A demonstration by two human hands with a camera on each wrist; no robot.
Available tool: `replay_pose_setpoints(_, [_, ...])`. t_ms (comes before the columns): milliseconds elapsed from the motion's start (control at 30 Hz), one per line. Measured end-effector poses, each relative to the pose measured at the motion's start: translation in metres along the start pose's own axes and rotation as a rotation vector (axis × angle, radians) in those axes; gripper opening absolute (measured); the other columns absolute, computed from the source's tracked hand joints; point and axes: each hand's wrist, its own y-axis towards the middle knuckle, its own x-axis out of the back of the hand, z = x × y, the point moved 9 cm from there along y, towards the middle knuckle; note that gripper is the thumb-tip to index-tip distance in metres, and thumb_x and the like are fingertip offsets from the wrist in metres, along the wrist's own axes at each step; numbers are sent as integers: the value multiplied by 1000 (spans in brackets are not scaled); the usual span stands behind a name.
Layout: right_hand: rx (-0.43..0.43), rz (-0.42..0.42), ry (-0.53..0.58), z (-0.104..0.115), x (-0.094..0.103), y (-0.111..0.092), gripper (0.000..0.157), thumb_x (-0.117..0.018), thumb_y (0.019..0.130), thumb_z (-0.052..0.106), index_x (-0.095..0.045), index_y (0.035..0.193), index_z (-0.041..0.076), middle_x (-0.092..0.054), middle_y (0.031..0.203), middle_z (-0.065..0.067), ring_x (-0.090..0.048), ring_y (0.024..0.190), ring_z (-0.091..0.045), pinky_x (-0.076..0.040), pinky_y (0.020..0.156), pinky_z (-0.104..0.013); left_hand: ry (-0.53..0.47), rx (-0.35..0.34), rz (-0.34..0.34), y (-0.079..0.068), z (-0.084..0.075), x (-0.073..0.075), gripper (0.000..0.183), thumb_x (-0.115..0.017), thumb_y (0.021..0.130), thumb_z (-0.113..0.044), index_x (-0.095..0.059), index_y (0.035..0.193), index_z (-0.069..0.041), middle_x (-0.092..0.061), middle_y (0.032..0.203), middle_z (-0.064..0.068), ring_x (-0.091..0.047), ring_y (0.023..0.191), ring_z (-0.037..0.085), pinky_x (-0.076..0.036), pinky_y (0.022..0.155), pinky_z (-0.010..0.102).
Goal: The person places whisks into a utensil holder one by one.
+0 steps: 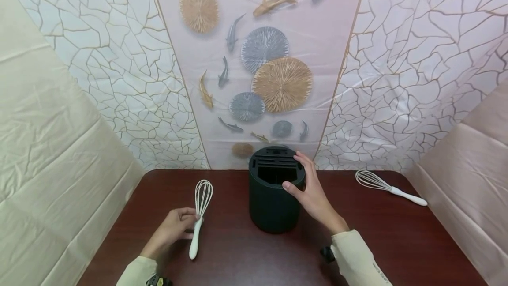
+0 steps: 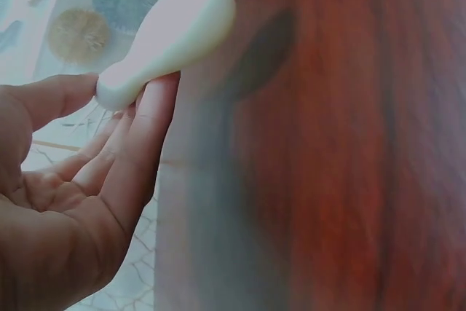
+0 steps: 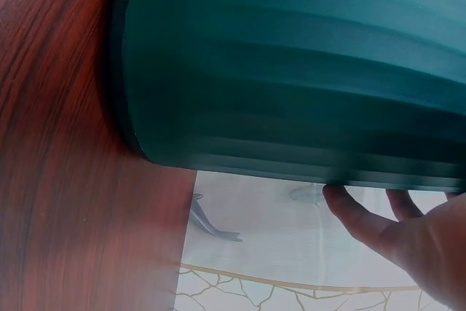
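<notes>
In the head view my left hand [image 1: 173, 228] pinches a white whisk [image 1: 196, 228] near the top of its handle, the wire loops pointing away from me. The left wrist view shows the handle's rounded end [image 2: 191, 23] between thumb and fingers, its shadow apart from it on the tabletop. A dark green, round utensil holder [image 1: 274, 211] with a slotted top stands upright at mid-table. My right hand [image 1: 313, 189] grips its upper right side, thumb at the front rim and fingers further back. The holder's ribbed wall [image 3: 306, 71] fills much of the right wrist view.
A second white whisk [image 1: 390, 189] lies at the far right of the dark red-brown table [image 1: 246, 259]. Behind the table hangs a patterned cloth [image 1: 254, 78] with fish and discs. Pale fabric walls [image 1: 51, 167] close off the sides.
</notes>
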Motion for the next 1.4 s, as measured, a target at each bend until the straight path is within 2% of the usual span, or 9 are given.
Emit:
replay_pose_setpoints(167, [9, 3, 7, -1, -1, 1, 76, -69, 93, 20, -26, 155, 6, -13, 163, -14, -13, 149, -36, -18, 108, -72, -96, -12, -42, 1, -10, -2, 43, -64, 97, -17, -54, 130, 9, -68, 117, 24, -69, 100, 33, -59, 74, 41])
replay_pose_setpoints(300, [13, -1, 1, -24, -3, 4, 78, -70, 93, 24, -25, 156, 17, -13, 164, -4, -12, 150, -30, -18, 109, -72, -154, -11, -90, 1, -18, -1, 48, -69, 94, -22, -56, 132, 5, -68, 118, 22, -68, 103, 30, -59, 77, 40])
replay_pose_setpoints(433, [27, -1, 2, -43, -3, 8, 77, -70, 94, 27, -25, 156, 25, -13, 163, 7, -12, 150, -23, -18, 109, -70, -200, -23, -99, 1, -26, -4, 50, -70, 94, -24, -57, 133, 4, -67, 121, 22, -67, 107, 31, -59, 79, 39])
replay_pose_setpoints(633, [52, 4, 8, -45, -3, 9, 76, -70, 93, 25, -27, 156, 23, -14, 163, 9, -13, 149, -21, -18, 110, -69, -283, -52, -73, 1, -40, -12, 48, -70, 94, -20, -57, 133, 5, -67, 120, 20, -66, 108, 29, -58, 83, 40])
replay_pose_setpoints(933, [52, 7, 8, -45, -3, 10, 76, -70, 94, 24, -27, 156, 24, -14, 163, 11, -13, 149, -19, -18, 111, -68, -348, -98, -97, -1, -70, -21, 46, -74, 91, -22, -61, 128, 2, -70, 113, 14, -67, 104, 26, -58, 82, 40])
replay_pose_setpoints(1100, [69, 20, 5, -42, -4, 10, 76, -69, 94, 22, -26, 156, 24, -14, 164, 6, -13, 150, -24, -19, 109, -70, -361, -116, -108, -6, -86, -22, 46, -74, 91, -23, -61, 127, 1, -70, 111, 12, -66, 102, 24, -57, 84, 41])
replay_pose_setpoints(1400, [60, 22, 3, -42, -3, 10, 76, -69, 94, 23, -25, 156, 25, -13, 164, 5, -11, 150, -24, -18, 108, -72, -443, -179, -61, -14, -116, -30, 46, -73, 92, -21, -59, 130, 2, -68, 111, 7, -64, 100, 15, -55, 87, 39])
